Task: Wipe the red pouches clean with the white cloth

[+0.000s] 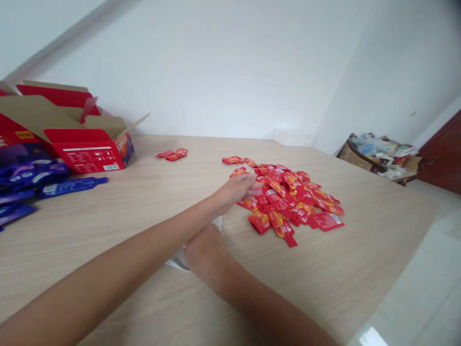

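My left hand (238,191) reaches across to the near-left edge of a pile of red and orange sachets (284,194), its fingers stretched out and slightly blurred. Whether the fingertips touch a sachet I cannot tell. Beneath the left forearm, my right hand (206,247) is closed low over the table, wrapped round a whitish, see-through plastic bag (178,261). Parts of the bag show on both sides of the hand; the rest is hidden under it and the left wrist.
A few red sachets (173,154) lie apart near the wall. On the left are open red cartons (91,156) and a stack of blue-purple pouches (34,175). The wooden table (324,269) ends at the right; beyond it stands a chair (360,154) heaped with plastic bags.
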Demonstrator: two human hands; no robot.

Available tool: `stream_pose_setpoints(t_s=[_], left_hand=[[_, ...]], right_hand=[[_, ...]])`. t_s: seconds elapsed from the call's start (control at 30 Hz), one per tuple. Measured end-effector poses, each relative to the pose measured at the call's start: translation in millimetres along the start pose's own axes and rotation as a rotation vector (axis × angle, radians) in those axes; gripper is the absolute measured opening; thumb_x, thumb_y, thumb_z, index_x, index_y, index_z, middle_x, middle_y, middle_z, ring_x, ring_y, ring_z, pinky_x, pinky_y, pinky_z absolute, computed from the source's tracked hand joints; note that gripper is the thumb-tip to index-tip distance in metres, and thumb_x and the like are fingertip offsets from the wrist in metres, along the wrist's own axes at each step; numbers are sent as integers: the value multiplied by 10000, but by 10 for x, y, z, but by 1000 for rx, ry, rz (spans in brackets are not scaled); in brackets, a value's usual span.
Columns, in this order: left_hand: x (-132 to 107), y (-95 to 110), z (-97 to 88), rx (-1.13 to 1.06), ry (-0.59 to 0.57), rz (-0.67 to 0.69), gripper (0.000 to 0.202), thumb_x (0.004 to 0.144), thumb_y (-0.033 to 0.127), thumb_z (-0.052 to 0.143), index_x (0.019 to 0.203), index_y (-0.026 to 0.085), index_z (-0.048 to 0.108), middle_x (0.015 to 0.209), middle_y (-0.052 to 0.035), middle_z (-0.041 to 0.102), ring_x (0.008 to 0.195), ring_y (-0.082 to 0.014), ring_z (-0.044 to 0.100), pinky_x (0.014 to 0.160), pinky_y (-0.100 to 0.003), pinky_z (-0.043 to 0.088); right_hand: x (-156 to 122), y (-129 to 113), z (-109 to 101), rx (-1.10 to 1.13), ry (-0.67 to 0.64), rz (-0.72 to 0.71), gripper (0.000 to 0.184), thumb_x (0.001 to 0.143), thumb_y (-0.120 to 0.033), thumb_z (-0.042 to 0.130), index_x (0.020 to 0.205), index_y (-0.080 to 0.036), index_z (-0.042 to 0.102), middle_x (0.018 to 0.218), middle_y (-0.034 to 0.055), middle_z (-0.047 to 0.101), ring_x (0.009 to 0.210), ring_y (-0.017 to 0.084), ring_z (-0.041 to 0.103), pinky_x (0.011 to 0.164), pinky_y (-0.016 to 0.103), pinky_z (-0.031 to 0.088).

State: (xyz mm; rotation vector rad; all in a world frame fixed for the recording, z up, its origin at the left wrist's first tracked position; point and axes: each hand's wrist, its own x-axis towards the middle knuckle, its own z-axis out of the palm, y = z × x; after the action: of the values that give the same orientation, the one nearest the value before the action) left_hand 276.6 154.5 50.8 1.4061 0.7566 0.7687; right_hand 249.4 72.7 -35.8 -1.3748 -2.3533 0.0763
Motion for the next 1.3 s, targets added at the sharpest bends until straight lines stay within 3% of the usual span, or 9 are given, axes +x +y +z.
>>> stream_pose_setpoints(t_s=[0.13,0.33,0.43,0.57,0.7,0.83,1.0,1.17,1.3], left_hand=[[-535,-206,-701,207,181,102,433,1073,552,521,1196,159,655,1061,-69,723,952,-220,711,907,-439,564],[-1438,-522,-1643,536,424,160,533,1024,683,472,958,197,680,847,-26,719,805,-209,654,762,-345,501],[-1746,-675,-1855,661,474,154,494,1011,667,499,880,222,669,805,-1,698,790,-206,631,730,-317,474],[-1847,-826,-1862,780,465,175,391,1003,606,564,957,230,660,780,23,673,691,-184,614,609,-292,459],[-1573,-910,-1718,909,403,283,290,1043,476,571,1039,196,648,903,-8,678,752,-179,644,676,-314,519],[-1087,-967,-1584,1059,341,441,236,1038,391,618,1122,172,646,1128,-69,661,1042,-237,651,920,-444,552],[-435,-993,-1469,1203,317,557,258,1030,358,648,1221,184,643,1256,-90,644,1137,-262,637,994,-494,543],[348,-988,-1456,1290,383,598,305,1021,354,668,1272,184,633,1325,-102,623,1177,-278,631,1007,-512,544],[1061,-987,-1484,1348,419,610,359,1018,367,673,1325,190,612,1372,-111,603,1206,-291,622,1015,-524,542]], right_hand=[[-56,-97,-181,-56,-100,133,322,958,-174,555,1269,-150,639,1236,176,676,1108,329,639,885,464,569],[-103,-140,-324,-40,-157,126,398,903,-242,677,1286,-207,575,1244,136,622,1124,323,620,873,441,572],[-119,-119,-342,-32,-197,128,435,888,-286,710,1293,-221,564,1252,128,612,1122,332,621,864,444,575],[-139,-102,-372,-22,-212,120,402,904,-272,680,1288,-224,570,1247,119,615,1131,324,620,880,436,572],[-145,-128,-385,-43,-236,124,388,909,-269,666,1284,-224,576,1232,120,617,1104,323,628,847,428,582],[-197,-171,-410,-61,-243,125,433,892,-250,696,1306,-220,575,1258,131,616,1121,327,616,858,432,580],[-438,-23,-409,-16,-222,39,449,815,-219,785,1226,-243,605,1233,91,635,1101,302,605,892,419,569],[-631,354,-81,92,-149,-135,556,733,-312,884,1221,-299,618,1149,37,683,1017,262,642,873,364,575],[-705,560,242,113,19,-175,260,921,-274,736,1150,-366,653,973,10,711,857,211,684,711,278,578]])
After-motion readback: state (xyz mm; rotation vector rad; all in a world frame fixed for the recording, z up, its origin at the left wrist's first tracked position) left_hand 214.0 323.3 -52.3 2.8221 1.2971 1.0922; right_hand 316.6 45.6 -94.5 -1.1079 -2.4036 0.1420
